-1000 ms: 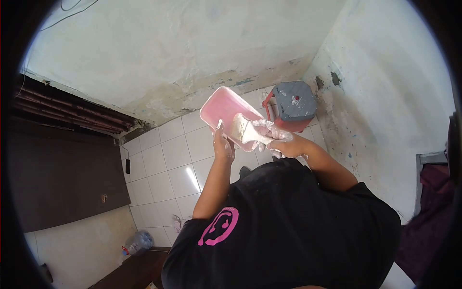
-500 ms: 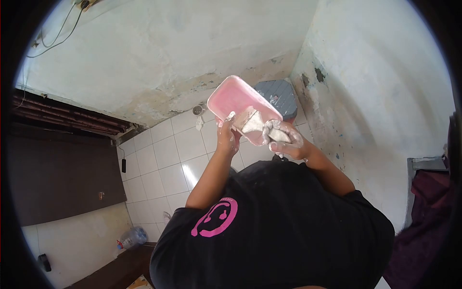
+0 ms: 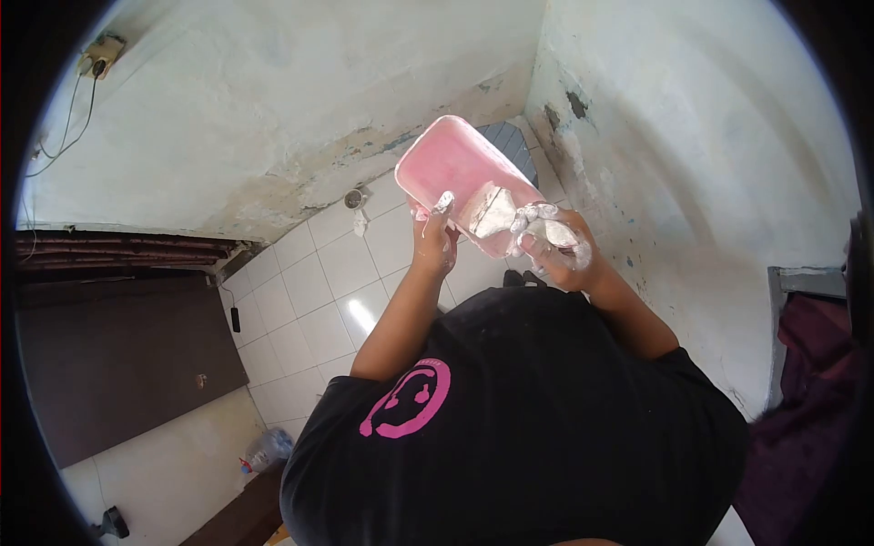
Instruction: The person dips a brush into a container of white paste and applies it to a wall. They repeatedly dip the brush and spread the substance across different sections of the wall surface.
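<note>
My left hand (image 3: 434, 238) grips the near left rim of a pink plastic tub (image 3: 446, 156), thumb over the edge and fingers mostly hidden beneath. The tub is tilted, and whitish smears show inside its near right end. In my right hand (image 3: 557, 244) is a putty knife (image 3: 492, 214), its flared blade thickly coated in white paste. The blade lies over the tub's near right end, pointing toward my left hand. White paste covers much of my right fingers and dabs my left thumb.
A grey stool (image 3: 510, 146) stands partly behind the tub. On the tiled floor (image 3: 330, 323) is a small cup (image 3: 354, 197). Peeling walls (image 3: 628, 173) meet at a corner ahead. A dark board (image 3: 127, 350) and a plastic bottle (image 3: 269, 449) are at left; purple cloth (image 3: 801, 382) hangs right.
The view has shifted a little. The tub has moved slightly up and right relative to my body, and the putty knife's blade has turned within it. Both hands keep their holds.
</note>
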`<action>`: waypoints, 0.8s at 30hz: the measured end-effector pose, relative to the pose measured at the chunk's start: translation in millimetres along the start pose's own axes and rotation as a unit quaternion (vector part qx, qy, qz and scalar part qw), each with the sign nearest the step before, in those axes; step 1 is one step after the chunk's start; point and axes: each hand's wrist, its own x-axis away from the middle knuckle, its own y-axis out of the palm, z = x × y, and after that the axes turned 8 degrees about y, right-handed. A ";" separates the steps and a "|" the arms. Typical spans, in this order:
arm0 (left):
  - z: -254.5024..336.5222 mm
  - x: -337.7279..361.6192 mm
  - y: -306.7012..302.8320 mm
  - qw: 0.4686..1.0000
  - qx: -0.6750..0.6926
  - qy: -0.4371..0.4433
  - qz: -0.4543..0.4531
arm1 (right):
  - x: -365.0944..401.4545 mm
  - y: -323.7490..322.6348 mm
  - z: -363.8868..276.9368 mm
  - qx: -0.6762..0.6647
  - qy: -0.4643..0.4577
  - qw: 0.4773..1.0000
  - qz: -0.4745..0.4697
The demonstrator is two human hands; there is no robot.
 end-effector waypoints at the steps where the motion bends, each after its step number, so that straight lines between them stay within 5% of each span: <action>1: -3.6 0.0 -1.8 1.000 0.001 0.005 -0.002 | 2.4 1.2 -1.0 -0.001 -0.015 1.000 0.015; 8: 2.0 -0.5 -17.4 1.000 -0.010 -0.011 -0.013 | 12.1 14.8 0.9 -0.031 0.076 0.996 0.036; 10: 7.1 2.5 -18.2 1.000 -0.007 -0.019 -0.016 | 11.3 20.1 24.5 0.082 -0.108 0.988 0.073; 11: 9.7 3.1 -18.7 1.000 -0.004 -0.024 -0.017 | 11.9 26.9 29.7 0.084 -0.107 0.988 0.076; 14: 11.5 0.5 -27.7 0.997 -0.060 -0.034 -0.020 | 11.1 42.9 28.2 0.050 -0.040 0.987 0.144; 16: 12.8 -0.9 -32.7 0.998 -0.051 -0.036 -0.025 | 11.5 41.6 17.5 0.094 0.035 0.991 0.085; 24: 18.1 2.8 -28.6 0.998 -0.036 -0.041 -0.039 | 14.5 58.3 23.8 0.065 0.045 0.984 0.159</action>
